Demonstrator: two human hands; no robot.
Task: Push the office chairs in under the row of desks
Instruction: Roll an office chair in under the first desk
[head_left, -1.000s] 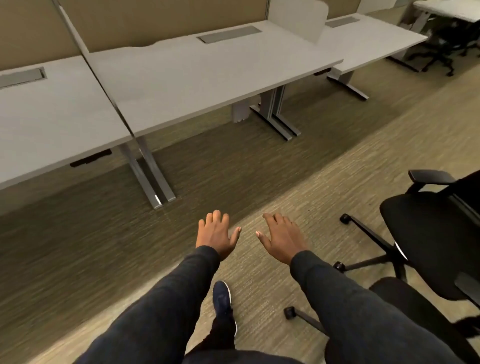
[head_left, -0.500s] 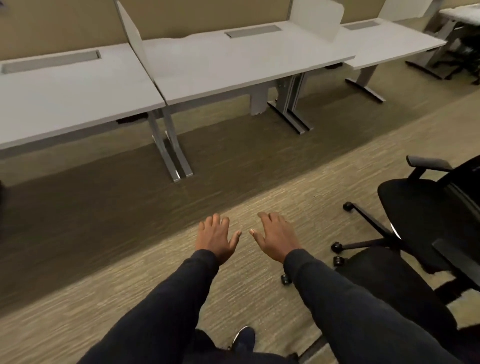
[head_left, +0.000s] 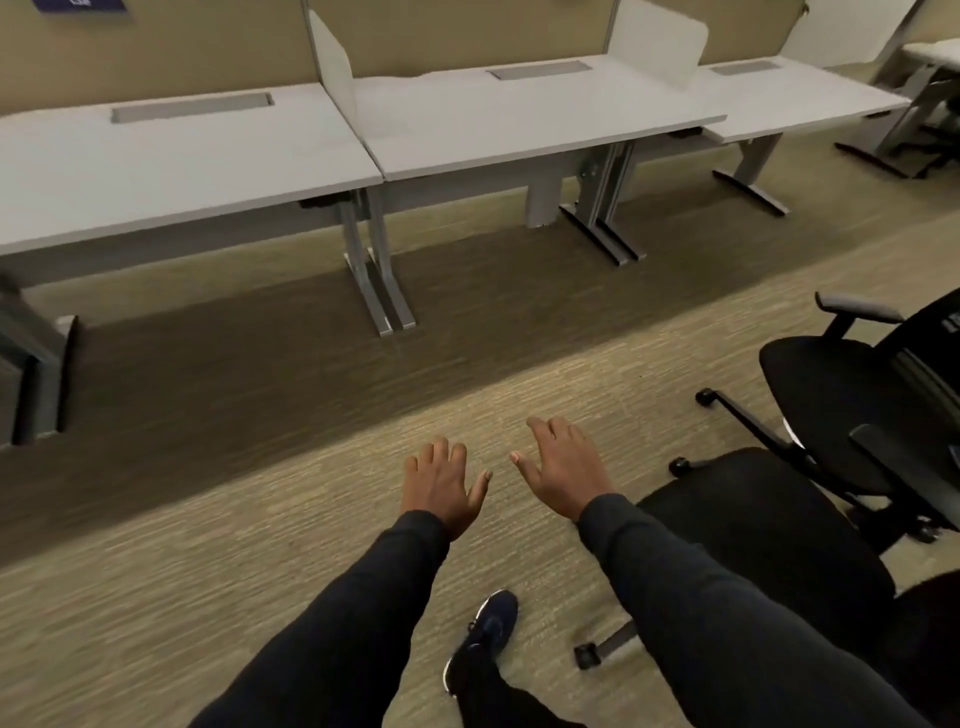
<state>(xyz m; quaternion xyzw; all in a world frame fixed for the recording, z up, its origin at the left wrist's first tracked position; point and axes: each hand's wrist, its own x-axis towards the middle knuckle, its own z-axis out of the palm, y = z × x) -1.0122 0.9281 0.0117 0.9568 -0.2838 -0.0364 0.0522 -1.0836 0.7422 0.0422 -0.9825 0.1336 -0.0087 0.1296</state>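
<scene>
Facing desks (head_left: 519, 119) — chairs (head_left: 769, 519) beside right fingers (head_left: 545, 431)

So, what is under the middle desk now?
Under the middle desk I see only bare carpet, metal legs and a grey panel; no chair. The far back stays hidden in shadow.

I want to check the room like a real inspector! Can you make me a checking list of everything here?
Surface: carpet, bare in front of the desks.
Job's things: two black chairs, near chair and far chair, both out on the carpet, not under the desks.
Clutter: nothing seen.
Grips: left hand and right hand open, holding nothing.
Cables: nothing seen.
Surroundings: tan wall panels, white dividers, a shoe.
</scene>
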